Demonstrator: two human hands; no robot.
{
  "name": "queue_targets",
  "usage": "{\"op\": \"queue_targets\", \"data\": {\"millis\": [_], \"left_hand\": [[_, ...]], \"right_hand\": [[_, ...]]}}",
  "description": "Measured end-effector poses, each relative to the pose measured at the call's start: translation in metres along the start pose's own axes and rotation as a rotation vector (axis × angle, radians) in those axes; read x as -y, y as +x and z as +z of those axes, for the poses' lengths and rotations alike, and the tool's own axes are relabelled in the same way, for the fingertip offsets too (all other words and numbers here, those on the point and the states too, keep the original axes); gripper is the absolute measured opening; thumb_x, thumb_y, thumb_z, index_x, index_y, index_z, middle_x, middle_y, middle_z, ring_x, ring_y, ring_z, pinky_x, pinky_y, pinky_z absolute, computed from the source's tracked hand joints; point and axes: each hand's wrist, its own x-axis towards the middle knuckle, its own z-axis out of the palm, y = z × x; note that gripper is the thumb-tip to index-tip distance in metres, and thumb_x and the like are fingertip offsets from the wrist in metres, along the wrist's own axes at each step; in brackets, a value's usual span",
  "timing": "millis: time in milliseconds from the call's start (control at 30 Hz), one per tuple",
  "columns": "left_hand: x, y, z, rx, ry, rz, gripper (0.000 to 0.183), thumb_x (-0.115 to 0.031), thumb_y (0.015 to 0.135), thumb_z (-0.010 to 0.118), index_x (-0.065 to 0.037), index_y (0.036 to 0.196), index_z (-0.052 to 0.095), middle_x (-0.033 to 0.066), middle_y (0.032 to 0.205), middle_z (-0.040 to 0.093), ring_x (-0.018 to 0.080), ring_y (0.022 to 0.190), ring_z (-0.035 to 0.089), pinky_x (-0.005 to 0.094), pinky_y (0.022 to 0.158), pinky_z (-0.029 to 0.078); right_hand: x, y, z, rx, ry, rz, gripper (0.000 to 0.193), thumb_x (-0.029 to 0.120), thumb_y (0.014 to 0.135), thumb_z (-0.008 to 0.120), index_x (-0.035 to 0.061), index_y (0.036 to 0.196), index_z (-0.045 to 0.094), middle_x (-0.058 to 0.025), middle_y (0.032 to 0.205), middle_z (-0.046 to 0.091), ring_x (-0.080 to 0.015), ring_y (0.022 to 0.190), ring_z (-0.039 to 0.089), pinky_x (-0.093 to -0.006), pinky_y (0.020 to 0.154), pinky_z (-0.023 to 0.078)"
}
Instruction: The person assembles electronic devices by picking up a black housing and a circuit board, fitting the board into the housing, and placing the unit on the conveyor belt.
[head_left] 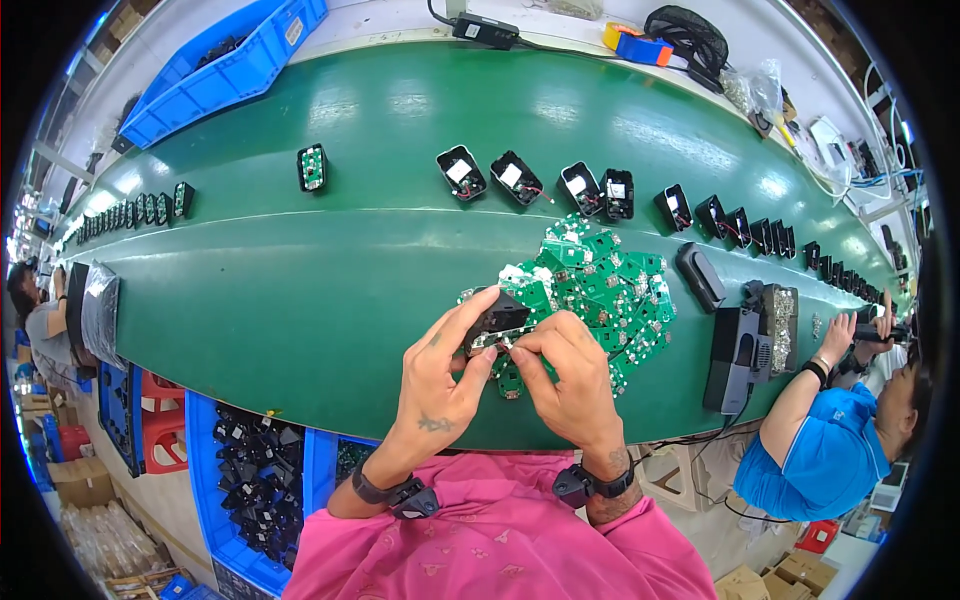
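As left fingers grip housing, right fingers pressed together; green bench, red stool.

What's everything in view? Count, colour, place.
bench: 1, green, middle
held casing: 1, black, centre
circuit boards: many, green, heaped right of centre
open casings: 4, black, beyond the heap
casing row: many, black, far right
filled casing: 1, black and green, upper left
left row: many, black and green, far left
upper bin: 1, blue, upper left
lower bin: 1, blue, lower left, with black parts
adapter: 1, black, top centre
tape dispenser: 1, blue-orange, top right
oblong case: 1, black, right
boxy device: 1, grey-black, right
cardboard boxes: several, brown, lower corners
coworkers: 2, blue and grey tops, right, far left
shirt: 1, pink, bottom
left hand: 1, bare, around held casing
right hand: 1, bare, at held casing
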Motion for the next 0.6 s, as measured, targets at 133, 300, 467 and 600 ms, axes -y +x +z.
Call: {"op": "queue_targets", "data": {"millis": [133,300,467,600], "left_hand": [[-0.0066,0.0013,-0.0008,0.026,0.159,-0.004,0.055,0.010,0.084,0.059,-0.006,0.137,0.055,0.0204,0.124,0.061,0.0274,0.105,0.067,0.0328,0.080,0.057],[-0.0011,-0.0010,0.0034,0.001,0.353,0.146,0.055,0.008,0.082,0.060,-0.007,0.135,0.056,0.0257,0.122,0.060,0.0453,0.110,0.060,0.0435,0.091,0.052],[-0.0004,0.0015,0.0034,0.008,0.410,0.180,0.056,0.007,0.083,0.059,-0.009,0.136,0.056,0.0260,0.121,0.060,0.0445,0.103,0.063,0.0434,0.084,0.054],[-0.0011,0.0022,0.0068,-0.005,0.521,0.207,0.057,0.012,0.080,0.060,-0.007,0.134,0.057,0.0222,0.118,0.063,0.0385,0.100,0.067,0.0374,0.082,0.055]], "right_hand": [[-0.0016,0.0003,0.0007,0.015,-0.050,-0.033,0.010,0.000,0.080,0.070,0.0016,0.086,0.062,-0.0101,0.083,0.058,-0.0297,0.077,0.056,-0.0389,0.068,0.044],[-0.0025,0.0001,0.0017,0.059,-0.149,-0.103,0.010,-0.002,0.080,0.067,0.0010,0.087,0.061,-0.0107,0.084,0.054,-0.0299,0.078,0.052,-0.0408,0.068,0.044],[-0.0040,-0.0002,0.0036,0.073,-0.146,-0.104,0.012,-0.004,0.079,0.068,0.0008,0.088,0.061,-0.0115,0.085,0.053,-0.0318,0.078,0.052,-0.0418,0.066,0.043],[-0.0080,-0.0009,0.0081,0.045,-0.166,-0.088,0.011,-0.003,0.079,0.067,0.0001,0.088,0.061,-0.0122,0.084,0.053,-0.0324,0.078,0.052,-0.0420,0.067,0.044]]}}
